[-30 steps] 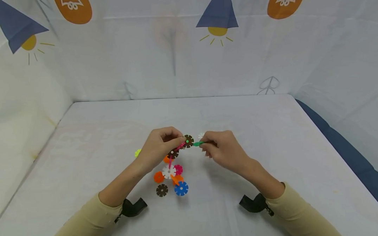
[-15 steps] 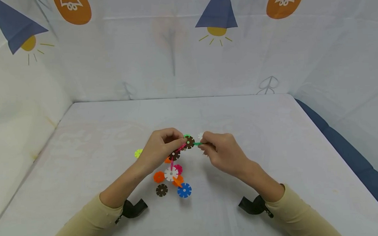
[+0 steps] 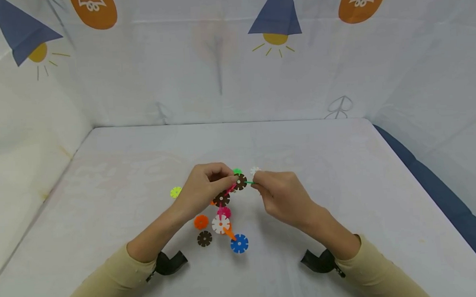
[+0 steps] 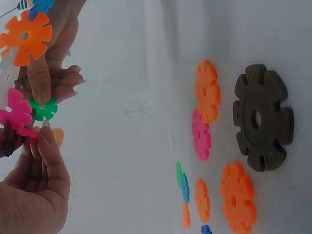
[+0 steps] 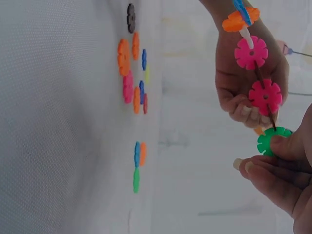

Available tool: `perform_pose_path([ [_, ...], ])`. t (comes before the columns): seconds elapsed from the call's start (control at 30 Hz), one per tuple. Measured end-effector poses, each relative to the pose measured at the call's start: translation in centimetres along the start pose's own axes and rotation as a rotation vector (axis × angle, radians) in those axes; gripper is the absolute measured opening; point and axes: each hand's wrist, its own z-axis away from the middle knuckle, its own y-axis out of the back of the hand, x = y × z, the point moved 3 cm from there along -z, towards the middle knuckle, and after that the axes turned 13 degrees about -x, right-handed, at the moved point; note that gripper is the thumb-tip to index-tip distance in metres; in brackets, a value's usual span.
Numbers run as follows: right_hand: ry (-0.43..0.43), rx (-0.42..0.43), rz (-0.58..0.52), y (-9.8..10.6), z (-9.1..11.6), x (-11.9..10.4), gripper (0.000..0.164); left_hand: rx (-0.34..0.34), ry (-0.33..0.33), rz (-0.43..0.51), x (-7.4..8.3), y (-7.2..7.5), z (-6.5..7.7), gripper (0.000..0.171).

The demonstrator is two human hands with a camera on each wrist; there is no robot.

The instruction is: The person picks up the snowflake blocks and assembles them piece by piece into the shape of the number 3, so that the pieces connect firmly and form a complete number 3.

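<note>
A chain of notched plastic snowflake discs hangs between the hands in the head view. From its low end run a blue disc (image 3: 239,244), an orange disc (image 3: 229,232), a white disc (image 3: 220,224), then pink and brown discs. My left hand (image 3: 203,184) pinches the chain by the upper pink disc (image 5: 265,97), close to the upper brown disc (image 3: 240,181). At the chain's other end, my right hand (image 3: 285,195) pinches a green disc (image 5: 265,141) between thumb and finger; it meets the brown disc edge-on. In the left wrist view both hands' fingertips nearly touch.
Loose discs lie on the white table (image 3: 322,153) under and around the hands: a brown disc (image 3: 204,239), an orange disc (image 3: 201,222), a yellow disc (image 3: 175,192), a white disc (image 3: 255,170) and several others. A white printed cloth (image 3: 186,71) stands behind.
The chain's low end with the blue disc has swung right and nearer the person. Both hands have come slightly nearer too, their grips unchanged. A bright green disc on the table has come into view.
</note>
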Motion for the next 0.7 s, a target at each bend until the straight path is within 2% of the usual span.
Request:
perform_pose_path([
  [0.23, 0.027, 0.025, 0.055, 0.34, 0.13, -0.44, 0.024, 0.008, -0.004, 0.081, 0.04, -0.42, -0.03, 0.014],
  [0.7, 0.088, 0.082, 0.056, 0.14, -0.08, -0.8, 0.026, -0.003, -0.014, 0.097, 0.28, -0.67, 0.3, 0.014],
])
